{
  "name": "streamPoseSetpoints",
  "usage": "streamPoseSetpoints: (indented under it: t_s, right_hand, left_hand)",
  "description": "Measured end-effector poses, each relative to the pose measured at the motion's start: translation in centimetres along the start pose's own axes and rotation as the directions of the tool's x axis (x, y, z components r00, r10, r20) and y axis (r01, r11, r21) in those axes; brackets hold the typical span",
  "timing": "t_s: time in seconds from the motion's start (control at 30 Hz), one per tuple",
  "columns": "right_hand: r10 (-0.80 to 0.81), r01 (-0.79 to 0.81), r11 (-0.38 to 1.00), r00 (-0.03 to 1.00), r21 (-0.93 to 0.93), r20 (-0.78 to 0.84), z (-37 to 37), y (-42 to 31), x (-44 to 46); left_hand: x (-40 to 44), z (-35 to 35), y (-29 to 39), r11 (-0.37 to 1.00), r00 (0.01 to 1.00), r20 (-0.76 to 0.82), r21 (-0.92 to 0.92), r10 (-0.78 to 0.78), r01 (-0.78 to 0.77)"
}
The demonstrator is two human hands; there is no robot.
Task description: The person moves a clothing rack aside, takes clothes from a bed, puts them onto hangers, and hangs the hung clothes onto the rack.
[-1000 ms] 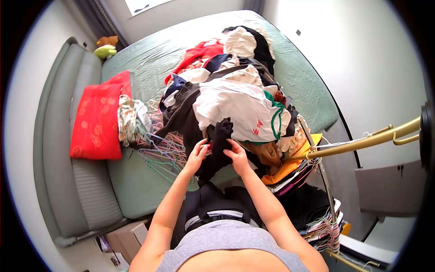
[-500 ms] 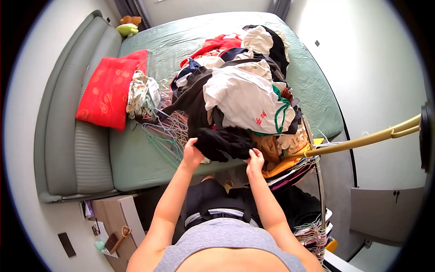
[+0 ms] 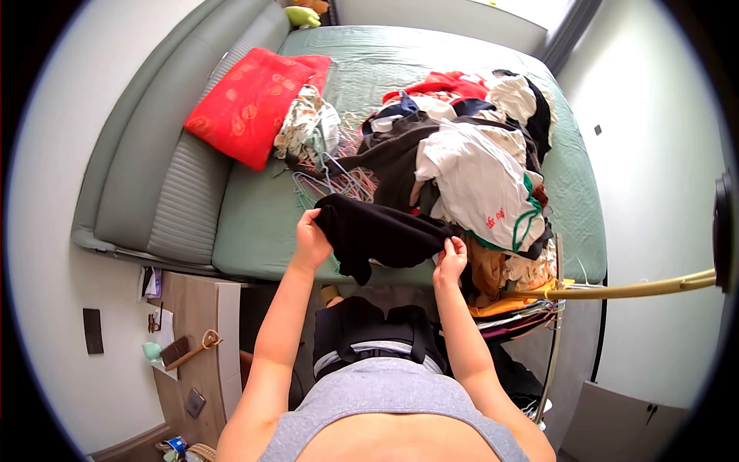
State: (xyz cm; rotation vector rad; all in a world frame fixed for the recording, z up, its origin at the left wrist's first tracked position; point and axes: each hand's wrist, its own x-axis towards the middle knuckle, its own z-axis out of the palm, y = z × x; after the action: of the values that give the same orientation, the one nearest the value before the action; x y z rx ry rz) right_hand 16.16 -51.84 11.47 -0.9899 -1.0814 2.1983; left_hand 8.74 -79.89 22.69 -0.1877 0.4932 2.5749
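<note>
A black garment (image 3: pixel 381 235) is stretched between my two hands, in front of the bed's near edge; its exact kind does not show. My left hand (image 3: pixel 312 239) grips its left end, fingers closed on the cloth. At the other end my right hand (image 3: pixel 451 260) pinches the fabric. Just behind the garment lies a heap of clothes, with a white T-shirt (image 3: pixel 473 177) with red lettering and green trim on top. Dark brown cloth (image 3: pixel 392 169) spreads on the heap's left side. Several thin hangers (image 3: pixel 350 181) lie tangled on the bed, beyond my left hand.
A red pillow (image 3: pixel 250 104) and patterned cloth (image 3: pixel 304 131) lie on the green bed sheet (image 3: pixel 254 231) by the grey headboard (image 3: pixel 146 162). To my right stands a rack with a yellow pole (image 3: pixel 631 292) and hanging clothes (image 3: pixel 516 317). A wooden cabinet (image 3: pixel 196 339) is at left.
The black garment, bunched before, is now spread wider between my hands, which have moved farther apart. My view has turned, so the bed and heap appear shifted to the right.
</note>
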Motion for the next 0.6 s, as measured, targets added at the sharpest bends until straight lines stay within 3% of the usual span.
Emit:
streamPoseSetpoints:
  t_s: [0.1,0.2,0.23,0.27,0.3,0.37,0.43,0.47,0.5,0.53,0.6]
  right_hand:
    - [0.048,-0.060,0.980,0.997,0.191,0.064,5.0,-1.3,-0.7]
    - [0.318,-0.494,0.801,0.830,0.337,0.459,8.0,-0.4,0.1]
    - [0.301,-0.526,0.772,0.797,0.357,0.523,9.4,0.0,-0.6]
    - [0.278,-0.557,0.741,0.764,0.376,0.583,10.6,0.5,-1.5]
    - [0.253,-0.587,0.709,0.729,0.392,0.636,12.1,0.7,-2.9]
    - [0.235,-0.622,0.682,0.685,0.384,0.690,14.1,2.8,-4.6]
    - [0.194,-0.681,0.642,0.588,0.352,0.785,16.7,4.6,-6.4]
    - [0.140,-0.674,0.649,0.562,0.353,0.815,18.1,5.2,-7.6]
    - [0.150,-0.691,0.631,0.556,0.353,0.818,19.5,6.3,-8.5]
    - [0.162,-0.707,0.612,0.550,0.354,0.819,20.6,7.4,-9.3]
    - [0.183,-0.719,0.583,0.571,0.379,0.800,21.7,9.4,-10.6]
  left_hand:
    - [-0.4,-0.6,4.2,0.990,0.995,-0.059,0.118,0.084,-0.076]
    - [-0.8,-3.5,9.4,0.958,0.990,0.030,0.252,0.134,-0.138]
    - [-0.8,-4.0,10.9,0.930,0.976,0.161,0.311,0.150,-0.194]
    - [-1.3,-4.7,12.6,0.891,0.976,0.193,0.419,0.102,-0.176]
    - [-2.2,-4.1,13.9,0.838,0.975,0.217,0.522,0.048,-0.157]
    - [-2.6,-4.3,16.4,0.456,0.992,0.080,0.890,-0.095,-0.028]
    - [-2.1,-5.0,16.7,0.155,0.988,-0.147,0.976,-0.041,0.151]
    - [-1.6,-6.5,16.3,0.067,0.985,-0.167,0.983,-0.039,0.170]
    - [-1.3,-6.4,16.0,0.023,0.970,-0.220,0.974,-0.106,0.223]
    - [-0.9,-7.4,15.3,0.117,0.973,-0.133,0.981,-0.191,0.157]
    - [-0.1,-9.0,13.4,0.091,0.973,-0.029,0.995,-0.228,0.051]
